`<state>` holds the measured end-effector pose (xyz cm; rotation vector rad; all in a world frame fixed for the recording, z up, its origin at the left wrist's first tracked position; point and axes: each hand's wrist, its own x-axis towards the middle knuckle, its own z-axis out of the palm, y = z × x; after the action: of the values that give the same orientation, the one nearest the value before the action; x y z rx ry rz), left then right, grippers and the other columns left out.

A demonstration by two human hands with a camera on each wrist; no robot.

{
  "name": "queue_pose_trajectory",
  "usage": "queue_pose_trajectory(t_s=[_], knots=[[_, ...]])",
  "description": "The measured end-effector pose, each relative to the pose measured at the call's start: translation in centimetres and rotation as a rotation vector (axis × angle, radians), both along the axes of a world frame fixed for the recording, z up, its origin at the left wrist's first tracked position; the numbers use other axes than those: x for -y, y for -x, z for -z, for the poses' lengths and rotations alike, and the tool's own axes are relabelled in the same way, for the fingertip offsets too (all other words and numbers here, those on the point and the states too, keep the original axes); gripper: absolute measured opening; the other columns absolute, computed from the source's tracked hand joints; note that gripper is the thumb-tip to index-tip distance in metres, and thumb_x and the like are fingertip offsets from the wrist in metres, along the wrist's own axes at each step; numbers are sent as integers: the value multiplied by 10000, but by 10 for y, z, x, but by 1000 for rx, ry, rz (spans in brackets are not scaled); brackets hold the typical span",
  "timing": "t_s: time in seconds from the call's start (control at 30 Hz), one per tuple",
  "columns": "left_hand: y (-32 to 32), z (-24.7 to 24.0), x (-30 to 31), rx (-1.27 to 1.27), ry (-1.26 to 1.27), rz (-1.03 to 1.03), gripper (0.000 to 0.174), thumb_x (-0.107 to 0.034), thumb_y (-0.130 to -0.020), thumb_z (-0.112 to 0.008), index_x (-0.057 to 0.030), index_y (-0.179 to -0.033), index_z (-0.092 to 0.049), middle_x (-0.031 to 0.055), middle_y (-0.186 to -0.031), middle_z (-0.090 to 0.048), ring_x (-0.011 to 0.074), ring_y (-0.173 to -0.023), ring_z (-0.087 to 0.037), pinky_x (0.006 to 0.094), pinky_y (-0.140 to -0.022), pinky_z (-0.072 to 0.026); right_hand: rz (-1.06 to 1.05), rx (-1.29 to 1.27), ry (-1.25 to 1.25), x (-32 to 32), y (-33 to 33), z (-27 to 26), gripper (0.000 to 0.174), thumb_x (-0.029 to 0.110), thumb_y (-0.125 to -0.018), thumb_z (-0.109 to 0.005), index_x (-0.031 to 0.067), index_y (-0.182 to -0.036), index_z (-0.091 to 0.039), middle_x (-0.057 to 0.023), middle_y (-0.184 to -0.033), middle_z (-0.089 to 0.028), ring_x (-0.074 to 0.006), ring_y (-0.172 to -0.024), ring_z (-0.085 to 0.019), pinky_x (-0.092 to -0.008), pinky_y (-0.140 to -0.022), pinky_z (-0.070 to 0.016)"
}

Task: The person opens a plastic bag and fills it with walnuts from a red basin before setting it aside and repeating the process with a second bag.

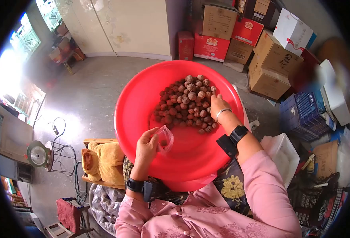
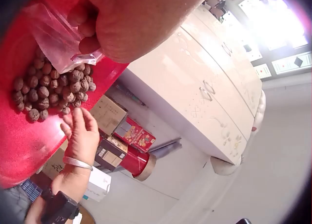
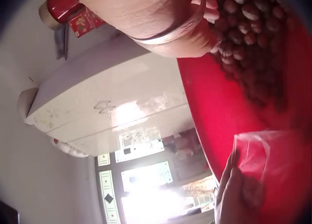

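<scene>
A wide red plastic basin [image 1: 133, 99] holds a heap of brown walnuts [image 1: 185, 99] toward its far right side. My left hand [image 1: 146, 146] pinches the rim of a small clear plastic bag [image 1: 166, 137] over the near left part of the basin. Something dark and round shows inside that bag. At the right edge of the heap, my right hand [image 1: 220, 106] reaches down with its fingertips close against the outer walnuts. The left wrist view shows the right thumb [image 2: 65, 130] apart from the bent fingers, with no walnut visible between them.
Cardboard boxes [image 1: 274, 65] and red cartons stand behind to the right, near a blue patterned crate [image 1: 303, 115]. A white foam box [image 1: 280, 158] sits right of the basin. On the left are a yellow cloth-covered seat [image 1: 107, 164] and a fan [image 1: 38, 154].
</scene>
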<state>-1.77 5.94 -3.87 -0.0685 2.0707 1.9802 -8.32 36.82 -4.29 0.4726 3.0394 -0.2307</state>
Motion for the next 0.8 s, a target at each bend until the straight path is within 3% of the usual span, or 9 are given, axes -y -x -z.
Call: queue_pose_trajectory(t_s=[0.07,0.13,0.3,0.37,0.4,0.47,0.6,0.77,0.8], knots=[[-2,-5,-1,9,5,14,292,-121,-955,-526,-5,-1221,-558,13,-653,-593,54,-491,-518,193,-440,-388,34,47,-25,-7,1,15,277,140,-930,-443,27,-1166,-537,-185,-1254,-513,-366,-1070,-596,-451,-864,-523],[-2,-4,-2,15,-5,12,293,-118,-955,-523,-1,-1222,-555,24,-669,-607,56,-494,-524,192,-442,-392,58,0,-56,-12,5,34,290,60,-861,-553,34,-1148,-518,-193,-1243,-485,-373,-1070,-580,-448,-860,-523],[-4,-9,-4,21,-17,14,289,-112,-959,-513,7,-1220,-551,54,-722,-645,66,-510,-549,196,-455,-415,45,32,-149,-9,4,55,245,86,-892,-517,44,-1133,-529,-162,-1193,-497,-335,-1036,-597,-434,-838,-537],[-6,-14,-7,24,-20,-4,299,-175,-966,-531,-34,-1228,-566,-38,-597,-521,35,-444,-430,188,-399,-326,36,56,-181,-10,4,63,238,96,-898,-513,51,-1131,-531,-153,-1182,-498,-329,-1028,-602,-430,-832,-540],[-5,-10,-6,20,-17,-9,299,-175,-966,-531,-34,-1228,-566,-38,-597,-521,35,-444,-430,188,-399,-326,37,45,-191,-10,3,64,223,120,-911,-497,66,-1120,-554,-146,-1178,-503,-326,-1028,-603,-434,-822,-543],[-1,0,-2,-11,-57,27,276,-99,-967,-504,19,-1212,-546,74,-776,-654,81,-540,-574,213,-478,-452,28,17,-187,-9,3,67,216,122,-915,-491,83,-1119,-549,-147,-1174,-502,-338,-1014,-605,-432,-813,-545],[-3,-5,-2,-1,-40,30,279,-94,-967,-502,26,-1217,-540,76,-783,-652,90,-551,-579,222,-491,-466,32,-5,-159,-5,2,69,240,87,-895,-518,85,-1135,-516,-157,-1196,-484,-356,-1026,-593,-426,-824,-540],[-5,-10,-2,2,-15,18,274,-89,-963,-501,20,-1210,-549,73,-764,-647,88,-556,-580,221,-491,-466,71,80,-227,1,0,60,237,132,-928,-495,102,-1157,-547,-114,-1217,-471,-318,-1093,-563,-414,-838,-542],[-5,-10,-3,5,-15,13,273,-87,-962,-501,20,-1208,-552,73,-756,-645,89,-555,-579,221,-491,-467,62,104,-171,0,0,55,578,40,-662,-770,59,-1171,-498,-161,-1237,-460,-355,-1104,-556,-408,-890,-516]])
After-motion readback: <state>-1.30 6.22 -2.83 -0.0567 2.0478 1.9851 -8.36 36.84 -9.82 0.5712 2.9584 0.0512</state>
